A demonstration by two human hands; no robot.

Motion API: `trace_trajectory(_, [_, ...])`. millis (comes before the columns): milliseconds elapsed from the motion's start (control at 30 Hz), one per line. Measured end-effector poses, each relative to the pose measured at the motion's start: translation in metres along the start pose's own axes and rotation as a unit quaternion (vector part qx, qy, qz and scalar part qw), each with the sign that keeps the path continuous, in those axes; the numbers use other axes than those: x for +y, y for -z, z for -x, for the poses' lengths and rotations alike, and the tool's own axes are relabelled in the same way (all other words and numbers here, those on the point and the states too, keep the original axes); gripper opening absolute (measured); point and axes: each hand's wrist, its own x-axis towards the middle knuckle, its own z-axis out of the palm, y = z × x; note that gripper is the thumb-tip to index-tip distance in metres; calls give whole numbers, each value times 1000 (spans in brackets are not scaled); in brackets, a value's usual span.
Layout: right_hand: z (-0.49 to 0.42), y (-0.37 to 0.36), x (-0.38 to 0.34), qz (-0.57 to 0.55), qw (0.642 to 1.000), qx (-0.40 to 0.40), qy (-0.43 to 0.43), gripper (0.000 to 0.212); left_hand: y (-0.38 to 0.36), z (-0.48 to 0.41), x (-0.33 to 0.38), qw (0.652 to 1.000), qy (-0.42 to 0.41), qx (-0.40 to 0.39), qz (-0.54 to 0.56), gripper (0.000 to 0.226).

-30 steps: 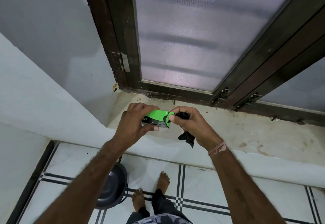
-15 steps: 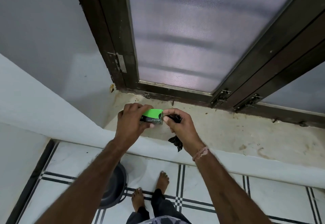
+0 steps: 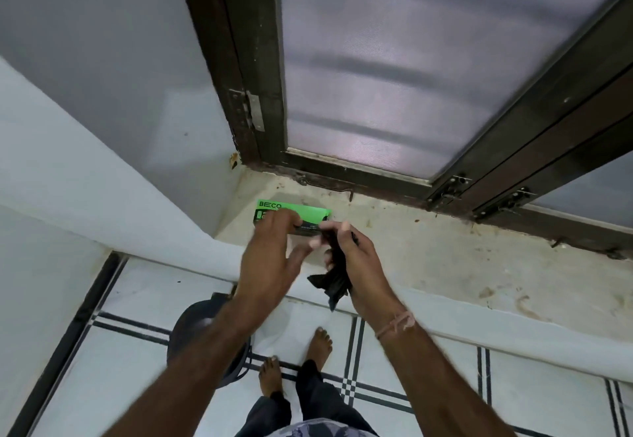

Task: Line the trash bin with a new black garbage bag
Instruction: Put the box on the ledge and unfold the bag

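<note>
The green bag box [image 3: 291, 214] is now lying on the windowsill [image 3: 445, 258], left hand [image 3: 270, 262] loosening beside it; right hand [image 3: 356, 262] is pinching the black garbage bag [image 3: 334, 279] (thin, limp, slippery: grip its edge).

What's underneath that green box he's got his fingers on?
The green box lies on the stained stone window sill. The left hand covers its near edge, so whether it sits flat there cannot be seen.

I see: mesh screen door [image 3: 411, 59] in dark wooden frame [image 3: 239, 76] | stained stone sill [image 3: 445, 248] at its foot | white floor tiles [image 3: 137, 351] with black grid lines
</note>
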Motion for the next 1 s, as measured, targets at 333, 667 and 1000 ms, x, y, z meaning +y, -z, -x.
trace_trajectory(333, [40,-92,17,-69,991,-53,-97,60,38,71,5,846,339,-77,405,38])
trace_trajectory(667, [121,-190,76,51,984,-137,-103,27,127,159,-112,786,342,56,512,29])
trace_trajectory(1000, [261,-340,155,68,978,-160,-112,48,253,310,-210,790,328,120,503,28])
